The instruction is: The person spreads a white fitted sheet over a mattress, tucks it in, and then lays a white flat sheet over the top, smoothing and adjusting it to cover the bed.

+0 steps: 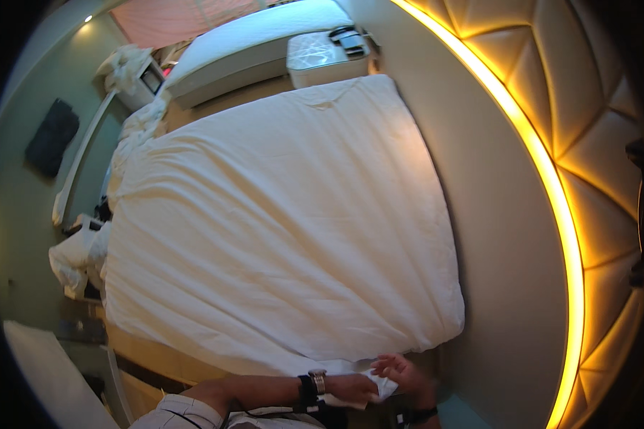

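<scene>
A wrinkled white bed sheet (279, 214) covers a wide mattress, with long creases fanning across it. At the near side, towards the wall, my left hand (354, 389) is closed on the sheet's loose edge; a watch and a black band circle that wrist. My right hand (400, 371) is just beside it, fingers bent and slightly apart at the same fold of cloth. Whether those fingers pinch the fabric is hard to see. A black strap wraps the right wrist.
A padded headboard wall (585, 107) edged by a glowing light strip (561, 209) rises on the right. Beyond the bed stand a white bedside stool (322, 59) with a telephone (349, 42) on it and a second mattress (247, 37). White bags (80, 257) sit at the left.
</scene>
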Motion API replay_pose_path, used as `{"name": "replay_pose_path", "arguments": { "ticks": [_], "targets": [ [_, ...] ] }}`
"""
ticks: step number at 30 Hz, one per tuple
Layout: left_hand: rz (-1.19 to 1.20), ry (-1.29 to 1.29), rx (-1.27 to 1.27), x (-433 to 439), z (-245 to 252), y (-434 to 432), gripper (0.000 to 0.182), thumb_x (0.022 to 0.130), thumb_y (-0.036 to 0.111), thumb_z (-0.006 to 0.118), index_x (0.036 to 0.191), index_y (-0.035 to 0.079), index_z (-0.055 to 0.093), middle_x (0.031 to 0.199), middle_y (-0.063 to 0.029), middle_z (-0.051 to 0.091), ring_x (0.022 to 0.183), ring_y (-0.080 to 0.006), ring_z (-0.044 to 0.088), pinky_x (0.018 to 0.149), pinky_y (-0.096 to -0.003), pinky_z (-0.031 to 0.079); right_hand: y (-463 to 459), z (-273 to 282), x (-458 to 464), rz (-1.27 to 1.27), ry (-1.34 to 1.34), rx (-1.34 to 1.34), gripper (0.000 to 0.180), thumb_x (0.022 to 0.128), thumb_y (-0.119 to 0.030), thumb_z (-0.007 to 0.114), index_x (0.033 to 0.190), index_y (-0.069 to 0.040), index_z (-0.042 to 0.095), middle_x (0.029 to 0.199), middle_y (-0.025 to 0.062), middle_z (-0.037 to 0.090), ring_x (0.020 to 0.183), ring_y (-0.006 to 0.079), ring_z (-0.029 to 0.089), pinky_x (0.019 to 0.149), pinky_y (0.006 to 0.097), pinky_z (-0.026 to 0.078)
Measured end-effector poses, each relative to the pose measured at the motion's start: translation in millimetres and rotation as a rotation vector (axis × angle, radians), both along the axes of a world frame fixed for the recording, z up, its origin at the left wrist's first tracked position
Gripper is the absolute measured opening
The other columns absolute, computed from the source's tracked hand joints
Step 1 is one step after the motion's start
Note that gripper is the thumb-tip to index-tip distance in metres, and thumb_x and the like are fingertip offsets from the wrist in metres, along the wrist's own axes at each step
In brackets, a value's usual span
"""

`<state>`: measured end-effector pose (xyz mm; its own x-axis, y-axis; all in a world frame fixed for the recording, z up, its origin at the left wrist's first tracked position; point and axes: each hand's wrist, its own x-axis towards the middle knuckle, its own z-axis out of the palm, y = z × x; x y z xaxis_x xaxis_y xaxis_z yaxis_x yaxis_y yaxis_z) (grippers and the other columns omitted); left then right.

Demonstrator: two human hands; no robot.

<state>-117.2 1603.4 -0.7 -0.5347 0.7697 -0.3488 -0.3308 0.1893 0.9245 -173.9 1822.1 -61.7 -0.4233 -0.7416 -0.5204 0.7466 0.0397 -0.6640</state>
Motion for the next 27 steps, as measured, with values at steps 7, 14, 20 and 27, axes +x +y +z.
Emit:
{"name": "replay_pose_path", "arguments": {
  "ticks": [7, 14, 20, 27],
  "targets": [
    [0.534, 0.183, -0.309, 26.1, -33.4, -96.5, 0.021, 0.093, 0.021, 0.062, 0.105, 0.005, 0.067, 0.092, -0.0149, 0.070, 0.085, -0.0284, 0.068, 0.078, -0.0378, 0.053, -66.5, 23.9, 58.6, 0.347, 0.261, 0.477, 0.034, 0.085, -0.027, 0.075, 0.108, -0.003, 0.071, 0.096, 0.0085, 0.071, 0.091, 0.0166, 0.067, 0.078, 0.0328, 0.054],
    [1.101, 0.370, -1.090, 231.3, -107.3, -289.5, 0.034, 0.085, 0.022, 0.066, 0.112, 0.000, 0.063, 0.111, -0.0215, 0.063, 0.103, -0.0407, 0.059, 0.092, -0.0460, 0.049, -39.9, 46.9, 66.4, -0.111, 0.366, 0.538, 0.037, 0.089, -0.029, 0.068, 0.110, 0.000, 0.065, 0.097, 0.0092, 0.067, 0.091, 0.0185, 0.065, 0.077, 0.0345, 0.053],
    [1.842, -0.514, -1.489, 377.7, -171.4, -391.5, 0.078, 0.083, 0.041, 0.069, 0.142, 0.000, 0.039, 0.142, -0.0321, 0.041, 0.131, -0.0446, 0.041, 0.110, -0.0500, 0.035, -32.4, 116.3, 83.9, -0.195, 0.524, 0.954, 0.032, 0.097, -0.024, 0.058, 0.115, 0.003, 0.062, 0.108, 0.0095, 0.061, 0.096, 0.0213, 0.059, 0.083, 0.0357, 0.050],
    [2.406, -1.198, 0.228, 422.2, -193.6, -496.4, 0.091, 0.085, 0.065, 0.060, 0.144, 0.004, 0.030, 0.138, -0.0229, 0.044, 0.106, -0.0332, 0.057, 0.083, -0.0521, 0.051, -7.0, 144.6, 94.2, -0.406, 0.516, 1.358, 0.045, 0.093, -0.023, 0.062, 0.126, 0.008, 0.057, 0.116, 0.0151, 0.060, 0.101, 0.0266, 0.057, 0.088, 0.0405, 0.049]
  ]
}}
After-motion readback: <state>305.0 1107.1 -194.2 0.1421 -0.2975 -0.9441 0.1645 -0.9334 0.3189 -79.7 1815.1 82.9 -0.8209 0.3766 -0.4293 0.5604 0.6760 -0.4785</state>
